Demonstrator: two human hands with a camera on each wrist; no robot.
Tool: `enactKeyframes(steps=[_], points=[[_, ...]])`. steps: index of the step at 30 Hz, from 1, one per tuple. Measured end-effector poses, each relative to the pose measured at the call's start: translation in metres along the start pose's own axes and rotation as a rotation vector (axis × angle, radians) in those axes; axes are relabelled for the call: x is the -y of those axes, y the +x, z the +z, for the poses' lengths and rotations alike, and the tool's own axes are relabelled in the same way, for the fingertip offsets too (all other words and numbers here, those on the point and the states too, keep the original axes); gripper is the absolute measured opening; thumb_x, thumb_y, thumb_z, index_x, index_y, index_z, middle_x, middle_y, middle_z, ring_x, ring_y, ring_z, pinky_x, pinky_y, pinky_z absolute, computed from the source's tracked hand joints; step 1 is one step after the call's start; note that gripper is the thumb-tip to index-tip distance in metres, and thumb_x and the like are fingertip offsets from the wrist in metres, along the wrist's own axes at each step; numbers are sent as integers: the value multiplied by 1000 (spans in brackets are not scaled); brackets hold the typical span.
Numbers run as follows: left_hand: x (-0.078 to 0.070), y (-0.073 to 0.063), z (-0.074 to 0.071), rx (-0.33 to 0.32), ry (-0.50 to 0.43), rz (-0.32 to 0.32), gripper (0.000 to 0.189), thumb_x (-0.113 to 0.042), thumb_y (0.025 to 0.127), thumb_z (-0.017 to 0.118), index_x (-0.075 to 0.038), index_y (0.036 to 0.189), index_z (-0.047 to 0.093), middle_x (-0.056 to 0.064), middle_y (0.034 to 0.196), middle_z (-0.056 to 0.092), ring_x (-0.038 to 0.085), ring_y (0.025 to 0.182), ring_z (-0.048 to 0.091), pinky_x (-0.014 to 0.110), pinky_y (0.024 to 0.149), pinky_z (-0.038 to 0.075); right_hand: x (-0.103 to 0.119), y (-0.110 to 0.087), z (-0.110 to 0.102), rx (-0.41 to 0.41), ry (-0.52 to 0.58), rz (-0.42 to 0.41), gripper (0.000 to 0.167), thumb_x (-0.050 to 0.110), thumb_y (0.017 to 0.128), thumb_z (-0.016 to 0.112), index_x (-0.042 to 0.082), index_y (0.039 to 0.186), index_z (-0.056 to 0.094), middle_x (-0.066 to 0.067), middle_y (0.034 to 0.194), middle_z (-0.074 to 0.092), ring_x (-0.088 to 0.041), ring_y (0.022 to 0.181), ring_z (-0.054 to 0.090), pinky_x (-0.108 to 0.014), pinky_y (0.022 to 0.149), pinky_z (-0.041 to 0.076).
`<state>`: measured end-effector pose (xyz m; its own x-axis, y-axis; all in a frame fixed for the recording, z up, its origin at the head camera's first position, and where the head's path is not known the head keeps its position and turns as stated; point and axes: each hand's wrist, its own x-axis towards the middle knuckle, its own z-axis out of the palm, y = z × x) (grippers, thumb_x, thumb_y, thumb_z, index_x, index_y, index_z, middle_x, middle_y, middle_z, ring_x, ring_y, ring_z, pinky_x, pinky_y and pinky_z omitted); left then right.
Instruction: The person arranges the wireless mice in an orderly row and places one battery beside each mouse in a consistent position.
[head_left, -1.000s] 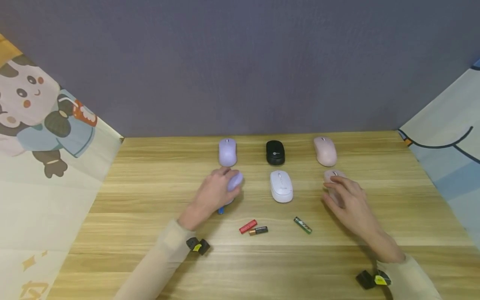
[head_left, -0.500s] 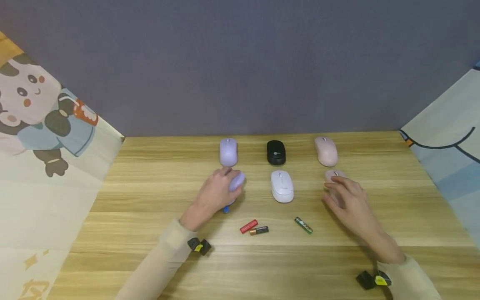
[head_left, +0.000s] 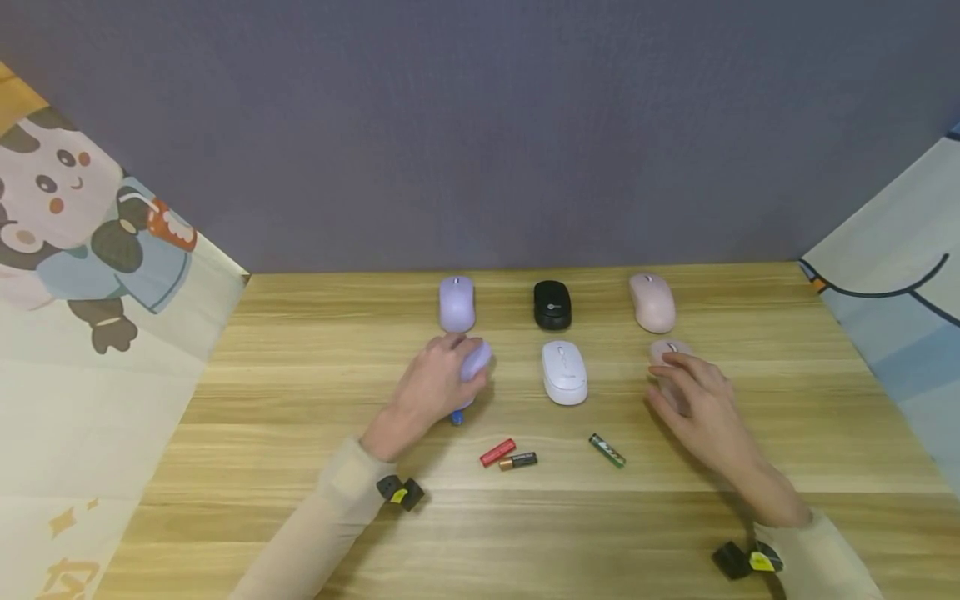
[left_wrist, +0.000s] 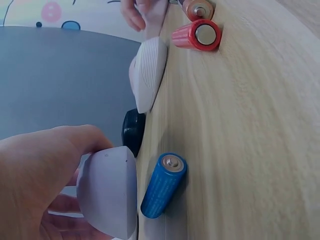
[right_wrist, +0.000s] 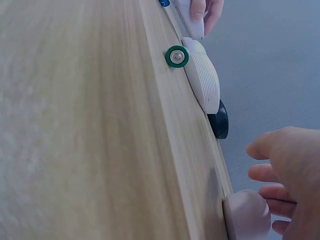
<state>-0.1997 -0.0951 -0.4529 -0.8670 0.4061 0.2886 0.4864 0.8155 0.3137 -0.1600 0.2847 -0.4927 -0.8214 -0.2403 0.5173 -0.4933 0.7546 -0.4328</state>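
My left hand (head_left: pixel 426 382) grips a purple mouse (head_left: pixel 475 362) from above, thumb on one side and fingers on the other. In the left wrist view the purple mouse (left_wrist: pixel 107 192) shows its rear end, apart from a blue battery (left_wrist: pixel 164 185) lying on the table. Only the tip of the blue battery (head_left: pixel 457 417) shows in the head view. My right hand (head_left: pixel 701 412) hovers over a pink mouse (head_left: pixel 666 348), fingers loosely bent. The right wrist view has the thumb off the pink mouse (right_wrist: pixel 247 215), with other fingers close behind it; contact is unclear.
On the wooden table (head_left: pixel 525 533), a second purple mouse (head_left: pixel 457 304), a black mouse (head_left: pixel 552 305) and another pink mouse (head_left: pixel 652 302) line the back. A white mouse (head_left: pixel 565 372) stands mid-table. Nearer lie a red battery (head_left: pixel 497 452), a black-and-copper battery (head_left: pixel 518 461) and a green battery (head_left: pixel 607 450).
My left hand and the purple mouse have shifted slightly right. The blue battery's visible tip has also moved to the right. My right hand has stayed in place.
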Motion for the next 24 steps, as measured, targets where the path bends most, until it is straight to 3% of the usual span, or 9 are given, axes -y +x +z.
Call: enactKeyframes(steps=[5,13,24], points=[[-1,2,0,-32,6,12,41,-24,91,77,-1,125,69,21,118,71,35,95,71,43,78,64,-1,-1,1,-16,-2,-13,34,5,81,81,-1,113,71,-27,128,63,-51,117,53,-61,90,39],[7,-2,-2,-67,49,-39,42,-26,91,77,-1,124,70,22,119,71,37,95,71,46,78,64,-1,-1,2,-16,1,-7,34,5,81,80,-1,113,71,-28,128,62,-51,117,53,-63,91,39],[12,-16,-8,-51,57,-173,40,-26,93,74,2,122,70,26,120,70,39,99,71,47,78,65,-3,-2,2,-4,7,1,34,5,82,80,-1,113,71,-28,129,61,-50,119,52,-63,92,37]])
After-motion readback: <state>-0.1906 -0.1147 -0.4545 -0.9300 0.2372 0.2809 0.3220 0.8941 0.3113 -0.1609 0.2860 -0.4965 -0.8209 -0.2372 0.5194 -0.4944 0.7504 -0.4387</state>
